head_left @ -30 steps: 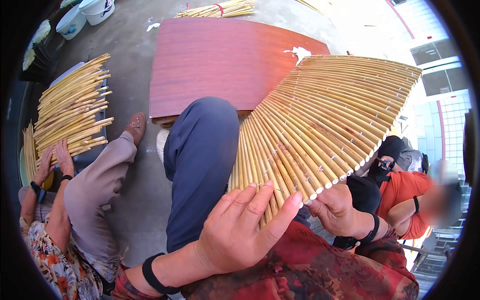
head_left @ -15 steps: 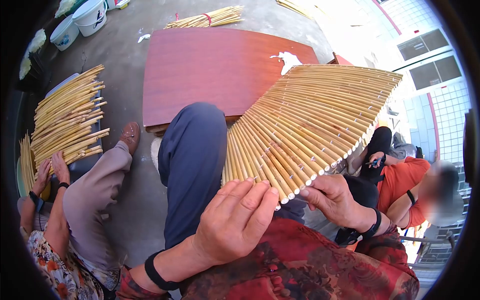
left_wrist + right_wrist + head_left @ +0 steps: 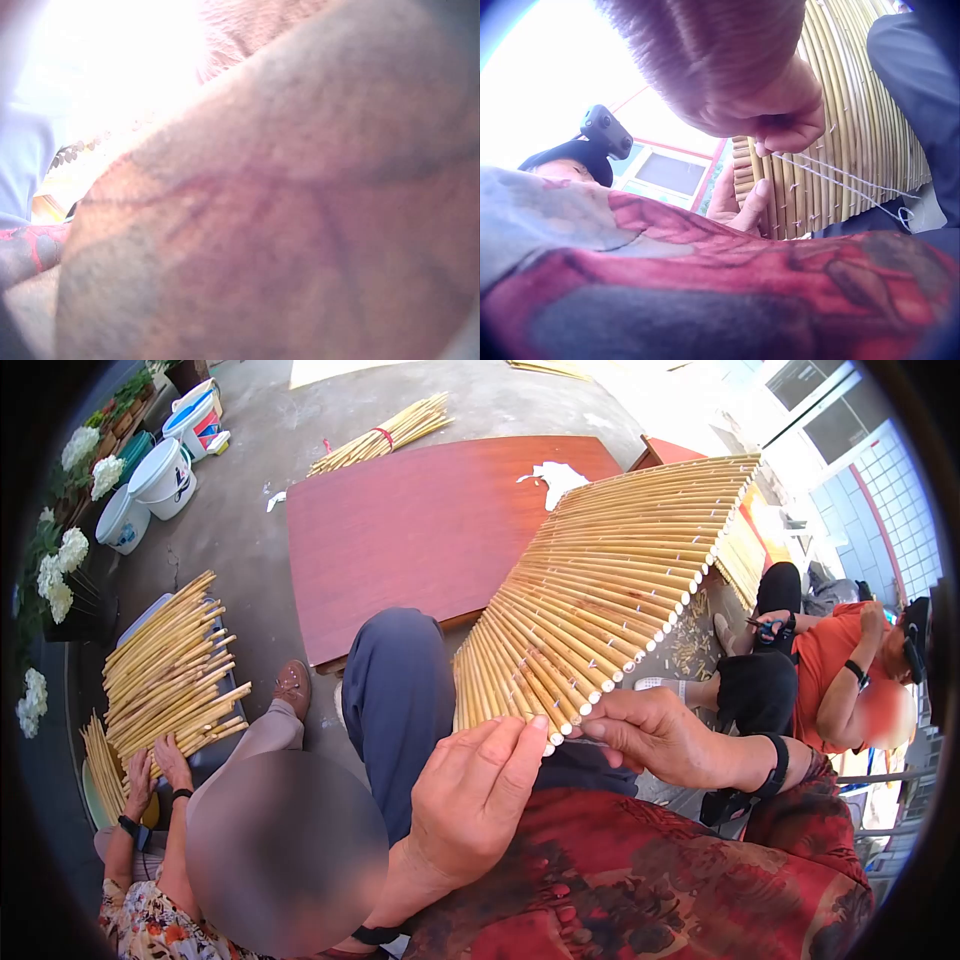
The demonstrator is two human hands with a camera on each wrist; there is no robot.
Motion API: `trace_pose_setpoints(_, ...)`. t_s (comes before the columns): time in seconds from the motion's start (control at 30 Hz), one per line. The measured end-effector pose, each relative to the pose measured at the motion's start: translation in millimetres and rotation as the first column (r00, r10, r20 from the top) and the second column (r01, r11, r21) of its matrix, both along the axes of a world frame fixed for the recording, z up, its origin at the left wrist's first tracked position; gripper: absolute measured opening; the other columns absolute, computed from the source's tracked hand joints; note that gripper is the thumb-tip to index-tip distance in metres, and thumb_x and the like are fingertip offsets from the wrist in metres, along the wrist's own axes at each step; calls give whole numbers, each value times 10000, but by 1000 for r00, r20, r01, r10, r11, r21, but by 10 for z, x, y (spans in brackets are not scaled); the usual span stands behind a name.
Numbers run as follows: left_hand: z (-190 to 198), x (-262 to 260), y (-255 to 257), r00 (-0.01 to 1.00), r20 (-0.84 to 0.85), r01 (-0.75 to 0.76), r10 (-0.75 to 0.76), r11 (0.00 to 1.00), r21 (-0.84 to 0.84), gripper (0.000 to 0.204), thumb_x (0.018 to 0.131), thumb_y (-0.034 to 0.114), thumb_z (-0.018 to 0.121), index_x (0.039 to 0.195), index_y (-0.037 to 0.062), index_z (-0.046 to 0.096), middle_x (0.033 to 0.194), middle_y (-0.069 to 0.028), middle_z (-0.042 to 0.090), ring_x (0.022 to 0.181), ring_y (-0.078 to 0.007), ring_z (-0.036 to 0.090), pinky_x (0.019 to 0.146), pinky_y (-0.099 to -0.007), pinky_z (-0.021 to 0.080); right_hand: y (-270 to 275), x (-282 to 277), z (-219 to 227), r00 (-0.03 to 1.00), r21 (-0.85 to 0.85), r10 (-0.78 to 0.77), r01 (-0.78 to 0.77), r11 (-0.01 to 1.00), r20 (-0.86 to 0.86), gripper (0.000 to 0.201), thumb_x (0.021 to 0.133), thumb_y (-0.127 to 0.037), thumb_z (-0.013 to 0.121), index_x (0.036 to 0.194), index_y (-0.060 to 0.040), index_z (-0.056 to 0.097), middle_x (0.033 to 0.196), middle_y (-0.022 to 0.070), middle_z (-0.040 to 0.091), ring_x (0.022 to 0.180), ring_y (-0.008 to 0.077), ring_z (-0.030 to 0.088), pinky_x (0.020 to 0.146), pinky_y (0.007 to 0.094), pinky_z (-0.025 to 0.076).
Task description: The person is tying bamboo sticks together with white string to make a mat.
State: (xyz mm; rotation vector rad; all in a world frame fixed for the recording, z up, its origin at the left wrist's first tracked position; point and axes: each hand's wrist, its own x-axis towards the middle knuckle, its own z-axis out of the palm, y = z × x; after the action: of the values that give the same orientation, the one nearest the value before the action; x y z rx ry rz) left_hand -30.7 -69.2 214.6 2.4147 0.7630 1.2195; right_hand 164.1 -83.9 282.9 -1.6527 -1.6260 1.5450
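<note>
A mat of yellow reed sticks (image 3: 610, 580), bound in rows with white string, slants from my lap up to the red-brown table. My left hand (image 3: 465, 800) grips its near edge, fingers on the upper face; its thumb (image 3: 756, 201) shows against the sticks in the right wrist view. At the near corner my right hand (image 3: 665, 735) has thumb and fingers brought together. In the right wrist view, that hand (image 3: 780, 97) pinches a white string (image 3: 847, 177), whose strands trail across the mat. Blurred skin fills most of the left wrist view.
A red-brown table (image 3: 400, 550) stands ahead, a white scrap (image 3: 560, 480) on it. To the left, another person's hands (image 3: 165, 760) rest by loose reeds (image 3: 170, 670). A person in orange (image 3: 835, 670) sits at right. Buckets (image 3: 163, 478) and a tied reed bundle (image 3: 390, 435) lie beyond.
The left hand's spread fingers have drawn together at the mat's edge. The mat's near corner and the right hand have moved left and up in the head view. A blurred shape now appears lower left.
</note>
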Motion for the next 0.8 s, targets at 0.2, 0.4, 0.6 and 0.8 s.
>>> trace_pose_setpoints(0.2,-4,42,29,1000,18,-20,19,999,32,379,635,-3,594,1007,-34,530,873,-126,560,762,-252,576,604,-307,458,-5,5,-35,997,-17,-45,44,999,-60,162,870,-142,474,894,-11,567,715,9,554,562,65,450,501,213,401)
trace_pose_setpoints(0.4,24,20,72,1000,29,6,-7,1000,20,361,625,-18,593,981,-44,538,848,-132,563,742,-254,580,593,-302,456,32,-9,-35,989,-117,-92,78,990,-116,203,883,-181,455,881,-13,568,650,15,517,483,59,425,435,209,374)
trace_pose_setpoints(0.6,31,-12,76,999,12,50,-50,999,1,435,597,-65,605,1017,-77,494,891,-188,550,736,-295,564,606,-344,449,77,-122,-72,964,-248,-194,146,958,-183,213,885,-183,445,884,-3,559,585,18,460,413,67,436,378,202,379)
trace_pose_setpoints(0.8,-10,2,54,999,30,15,-17,999,52,380,626,-31,596,998,-62,520,834,-142,550,722,-252,570,588,-310,449,76,-128,-132,948,-261,-229,168,951,-223,239,870,-151,453,1003,44,494,636,13,458,492,76,471,426,216,469)
